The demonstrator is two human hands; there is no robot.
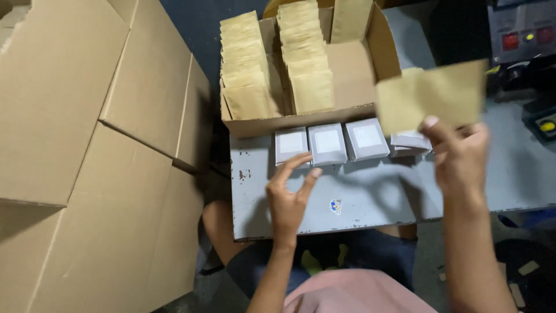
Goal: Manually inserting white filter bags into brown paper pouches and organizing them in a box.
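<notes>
A stack of large flat brown cardboard cartons (87,145) filled the nine o'clock side of the view. At the centre lay a worn grey metal table (370,197), and on its far edge, toward twelve o'clock, sat an open brown cardboard box (353,75) packed with two upright rows of tan paper envelopes (278,64). Just in front of the box, a row of small grey packets with white labels (330,142) lay side by side on the table. At two o'clock the right hand (460,156) held up a flat tan paper envelope (431,95), blurred, pinched at its lower edge between thumb and fingers, above the rightmost packet. At six o'clock the left hand (289,194) hovered over the table, its fingers spread and curled, holding nothing, the fingertips just beside the leftmost grey packets. A small coloured sticker (335,206) sat on the table beside that hand.
</notes>
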